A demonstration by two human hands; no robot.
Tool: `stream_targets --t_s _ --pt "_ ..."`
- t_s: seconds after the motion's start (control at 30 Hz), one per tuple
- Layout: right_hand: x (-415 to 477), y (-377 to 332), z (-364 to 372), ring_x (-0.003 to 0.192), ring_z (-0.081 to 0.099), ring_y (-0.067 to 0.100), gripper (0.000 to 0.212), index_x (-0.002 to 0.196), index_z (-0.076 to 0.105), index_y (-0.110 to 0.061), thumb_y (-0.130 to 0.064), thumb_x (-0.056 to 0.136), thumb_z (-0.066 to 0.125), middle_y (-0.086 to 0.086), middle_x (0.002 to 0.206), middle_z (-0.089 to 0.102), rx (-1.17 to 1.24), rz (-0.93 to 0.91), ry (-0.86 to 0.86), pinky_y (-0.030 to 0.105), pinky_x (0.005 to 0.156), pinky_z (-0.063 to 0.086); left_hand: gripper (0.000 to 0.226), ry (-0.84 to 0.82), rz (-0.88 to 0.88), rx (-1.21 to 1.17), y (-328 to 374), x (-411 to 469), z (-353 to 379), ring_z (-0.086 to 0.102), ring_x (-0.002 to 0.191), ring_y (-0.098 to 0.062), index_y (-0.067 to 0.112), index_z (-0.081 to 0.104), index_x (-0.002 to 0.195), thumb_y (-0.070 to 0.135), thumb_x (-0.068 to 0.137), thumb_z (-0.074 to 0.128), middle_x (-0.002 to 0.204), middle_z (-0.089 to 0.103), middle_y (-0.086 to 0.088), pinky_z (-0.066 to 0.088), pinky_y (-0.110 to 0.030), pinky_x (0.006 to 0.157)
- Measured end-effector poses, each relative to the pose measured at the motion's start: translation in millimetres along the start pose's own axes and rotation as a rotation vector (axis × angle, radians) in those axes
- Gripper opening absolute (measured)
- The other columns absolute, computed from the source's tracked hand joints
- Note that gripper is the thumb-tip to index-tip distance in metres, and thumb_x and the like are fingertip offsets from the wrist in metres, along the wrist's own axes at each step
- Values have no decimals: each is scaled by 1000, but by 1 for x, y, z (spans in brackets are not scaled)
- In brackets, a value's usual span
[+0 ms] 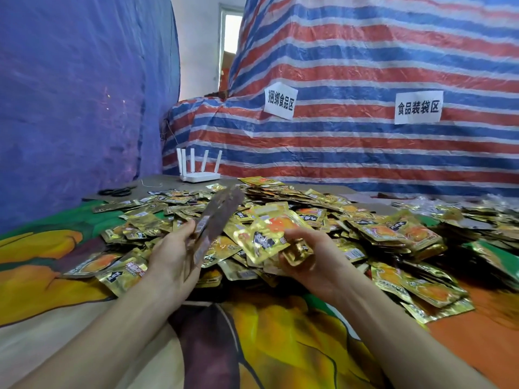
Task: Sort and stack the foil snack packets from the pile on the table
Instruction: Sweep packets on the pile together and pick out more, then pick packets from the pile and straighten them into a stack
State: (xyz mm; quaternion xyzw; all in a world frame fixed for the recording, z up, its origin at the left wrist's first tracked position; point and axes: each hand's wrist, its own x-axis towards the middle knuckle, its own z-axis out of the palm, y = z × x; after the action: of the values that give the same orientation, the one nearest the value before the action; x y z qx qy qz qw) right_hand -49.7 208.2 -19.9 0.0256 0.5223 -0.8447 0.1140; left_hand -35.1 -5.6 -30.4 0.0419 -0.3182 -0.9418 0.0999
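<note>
- A tarp (365, 66) striped red, blue and white fills the back and right, draped over something bulky behind the counter.
- A blue sheet (70, 94) hangs along the left side.
- The counter (280, 338) is covered by a cloth printed in orange, yellow, green and purple.
- The pile of foil snack packets (365, 223), gold with orange pictures, spreads across the middle and right of the counter, just beyond both hands.
- The left hand (171, 256) is raised over the near left edge of the pile, with its fingers curled round a stack of packets (217, 220).
- The stack is held on edge and slants up and away from the hand. It is blurred, and its dull back faces the camera.
- The right hand (314, 256) is clamped on a gold packet (266, 234), held face up just beside the stack. A smaller crumpled bit of foil shows under its thumb.
- Two white paper signs with black characters (280, 100) (418, 107) are stuck to the tarp.
- A white router (200, 171) with upright antennas stands at the counter's far edge.
- Black scissors (116, 191) lie at the far left of the counter, apart from the pile.
</note>
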Motion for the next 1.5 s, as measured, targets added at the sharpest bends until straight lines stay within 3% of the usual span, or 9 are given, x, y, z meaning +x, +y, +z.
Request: stream_targets --t_s 0.17,0.27,0.5,0.63,0.87,1.0,1.1,1.3,1.5 --pt "-2 18 12 71 72 23 14 85 81 -13 -26 84 78 5 83 77 -421 -243 13 33 61 57 46 148 415 388 -15 3 -2 60 85 -7 11 43 144 11 100 57 131 54 -6 57 -30 71" --pt "-1 31 18 89 71 35 34 89 76 -5 -36 97 65 16 92 75 -702 -447 62 49 79 57 41 148 649 837 -23 4 -7 53 104 -10 27 49 136 25 98 62 130 46 7 44 -34 88" --pt "2 39 16 95 68 26 29 100 65 -17 -28 108 40 9 100 71 -764 -502 91 41 85 55 77 -147 362 852 -21 0 -11 64 111 -38 43 38 137 7 83 79 140 48 -15 53 -57 94" --pt "2 41 17 100 66 22 35 110 63 -16 -31 110 32 7 108 68 -643 -487 138 49 93 55 95 -214 347 863 -28 -3 -9 69 105 -32 46 22 148 0 84 76 133 53 -18 58 -50 88" --pt "0 39 21 92 56 1 39 102 60 -17 -37 110 28 -5 97 56 -446 -535 280 30 84 50 44 -201 507 1079 -35 -5 -7 68 95 -12 19 53 128 14 89 74 101 68 3 53 -19 72" --pt "-1 41 20 97 55 1 21 112 54 -27 -44 105 44 -8 108 56 -399 -497 142 19 75 42 48 -274 447 1150 -39 -11 -4 67 87 -13 21 49 130 21 88 74 93 68 -2 55 -22 74" --pt "-2 46 16 89 66 11 18 109 53 -24 -14 97 63 4 107 64 -432 -587 88 15 64 52 64 -424 321 1068 -40 -18 -1 65 76 -9 30 46 127 34 73 81 81 65 2 52 -18 68" --pt "-3 41 15 87 74 4 46 116 61 -11 -9 77 86 -7 96 76 -480 -885 32 15 73 56 42 -442 431 1133 -35 -22 1 73 81 -3 26 74 101 21 64 92 86 78 12 53 -10 64" --pt "-9 27 11 84 75 17 6 99 70 -25 -23 93 71 0 92 78 -379 -765 103 38 73 64 32 -204 456 806 -18 -7 -4 75 86 -21 18 78 88 29 58 84 90 78 -2 61 -34 68"
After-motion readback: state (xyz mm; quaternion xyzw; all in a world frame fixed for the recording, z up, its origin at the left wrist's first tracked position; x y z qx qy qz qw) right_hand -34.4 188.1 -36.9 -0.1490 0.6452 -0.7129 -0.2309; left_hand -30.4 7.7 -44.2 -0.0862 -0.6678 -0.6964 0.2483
